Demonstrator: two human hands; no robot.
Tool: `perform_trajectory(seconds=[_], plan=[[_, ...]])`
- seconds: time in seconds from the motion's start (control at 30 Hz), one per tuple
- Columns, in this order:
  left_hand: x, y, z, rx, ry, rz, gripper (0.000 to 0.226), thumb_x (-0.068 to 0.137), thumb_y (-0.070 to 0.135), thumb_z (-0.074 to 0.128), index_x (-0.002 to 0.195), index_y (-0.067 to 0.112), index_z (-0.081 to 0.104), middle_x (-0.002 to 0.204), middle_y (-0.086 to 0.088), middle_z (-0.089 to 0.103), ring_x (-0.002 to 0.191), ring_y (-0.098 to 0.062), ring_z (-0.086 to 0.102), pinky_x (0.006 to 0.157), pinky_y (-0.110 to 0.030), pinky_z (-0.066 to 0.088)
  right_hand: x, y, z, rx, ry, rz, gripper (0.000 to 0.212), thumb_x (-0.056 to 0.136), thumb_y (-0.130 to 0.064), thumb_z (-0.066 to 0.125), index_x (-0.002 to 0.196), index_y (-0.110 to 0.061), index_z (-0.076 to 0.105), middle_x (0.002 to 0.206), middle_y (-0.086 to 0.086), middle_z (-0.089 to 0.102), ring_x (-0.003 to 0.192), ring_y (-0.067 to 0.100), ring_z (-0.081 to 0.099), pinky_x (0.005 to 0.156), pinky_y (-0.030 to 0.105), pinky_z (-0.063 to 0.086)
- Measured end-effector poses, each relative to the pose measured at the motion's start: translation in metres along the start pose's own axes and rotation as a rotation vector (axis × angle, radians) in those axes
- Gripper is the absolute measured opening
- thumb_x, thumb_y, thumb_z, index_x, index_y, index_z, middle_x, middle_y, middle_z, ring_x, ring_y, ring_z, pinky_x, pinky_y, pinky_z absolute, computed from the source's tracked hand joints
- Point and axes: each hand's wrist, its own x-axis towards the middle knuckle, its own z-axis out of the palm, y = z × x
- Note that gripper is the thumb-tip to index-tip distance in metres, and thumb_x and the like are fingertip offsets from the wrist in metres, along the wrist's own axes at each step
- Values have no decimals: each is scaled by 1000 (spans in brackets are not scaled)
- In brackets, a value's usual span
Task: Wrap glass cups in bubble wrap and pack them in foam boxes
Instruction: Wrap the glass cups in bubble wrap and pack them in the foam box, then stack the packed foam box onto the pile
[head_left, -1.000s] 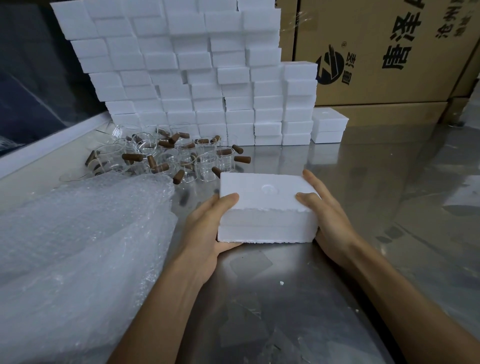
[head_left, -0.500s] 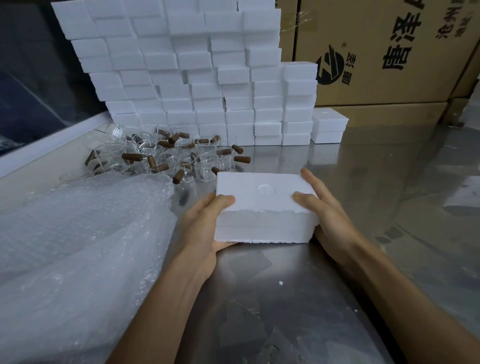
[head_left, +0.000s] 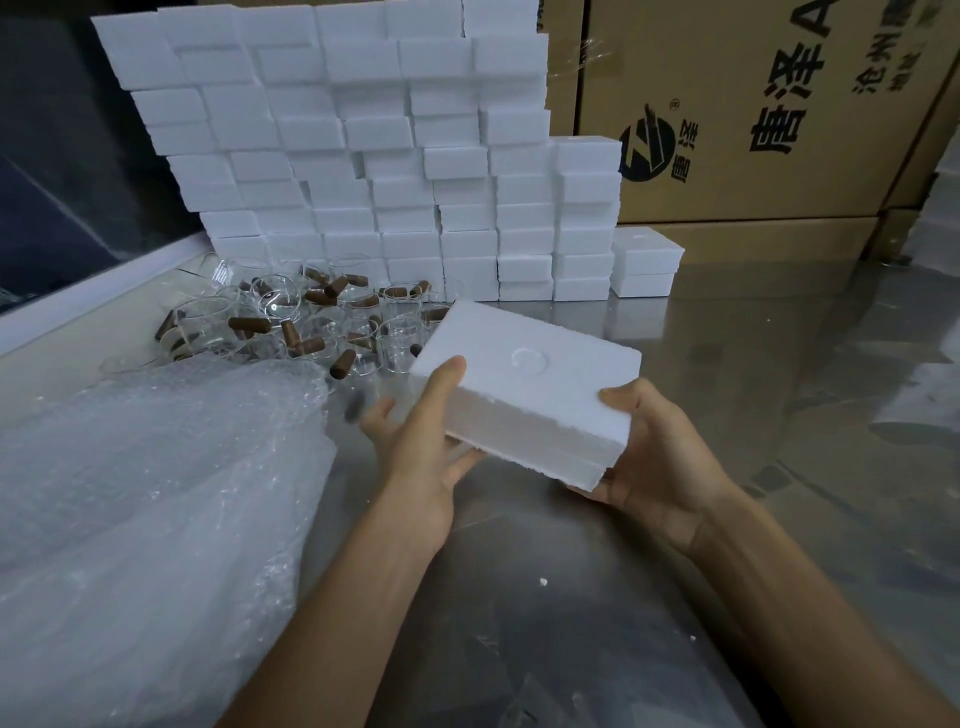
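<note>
Head view: both hands hold a closed white foam box tilted above the steel table; its contents cannot be seen. The left hand grips its left corner, thumb on the lid. The right hand cups its right corner, thumb on top. Glass cups with brown handles lie jumbled beside the bubble wrap, before the stacked foam boxes.

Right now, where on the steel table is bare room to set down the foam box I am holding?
Bare steel table lies right of the foam box, in front of the cardboard cartons, and near you between the forearms. The left is crowded: bubble wrap, glass cups, and the foam box stack behind.
</note>
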Motion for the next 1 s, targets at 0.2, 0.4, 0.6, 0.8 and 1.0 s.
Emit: perform_trajectory(seconds=[0.2, 0.4, 0.6, 0.8, 1.0], plan=[[-7, -22, 33, 74, -129, -72, 67, 70, 28, 83, 128, 20, 50, 109, -7, 70, 92, -24, 72, 57, -35, 59, -1, -1, 4, 63, 24, -78, 34, 87, -26, 59, 119, -19, 67, 110, 15, 73, 100, 30, 70, 94, 48, 56], [11, -15, 44, 236, -157, -35, 49, 72, 31, 78, 117, 14, 64, 103, -9, 72, 89, -22, 70, 56, -28, 56, 5, -6, -11, 63, 74, -49, 33, 84, -39, 68, 113, -25, 64, 101, 7, 78, 98, 27, 74, 91, 43, 58], [26, -15, 61, 299, -214, -71, 44, 70, 32, 80, 108, 13, 65, 91, -7, 74, 76, -21, 72, 56, -30, 58, 12, -2, -15, 21, 210, -161, 33, 85, -40, 68, 114, -27, 61, 104, 2, 78, 92, 22, 76, 84, 40, 58], [39, -22, 68, 309, -225, -99, 39, 69, 35, 79, 100, 15, 66, 84, -5, 73, 75, -22, 70, 62, -32, 59, 13, -1, -18, 60, 251, -90, 46, 81, -43, 76, 120, -29, 57, 111, 6, 75, 92, 26, 76, 81, 43, 60], [46, -29, 77, 403, -350, 28, 42, 74, 59, 74, 102, 28, 67, 90, 3, 76, 85, -19, 73, 65, -32, 57, 12, -9, -22, 250, 298, -63, 48, 79, -40, 74, 120, -16, 62, 101, 12, 77, 91, 29, 76, 67, 36, 62]])
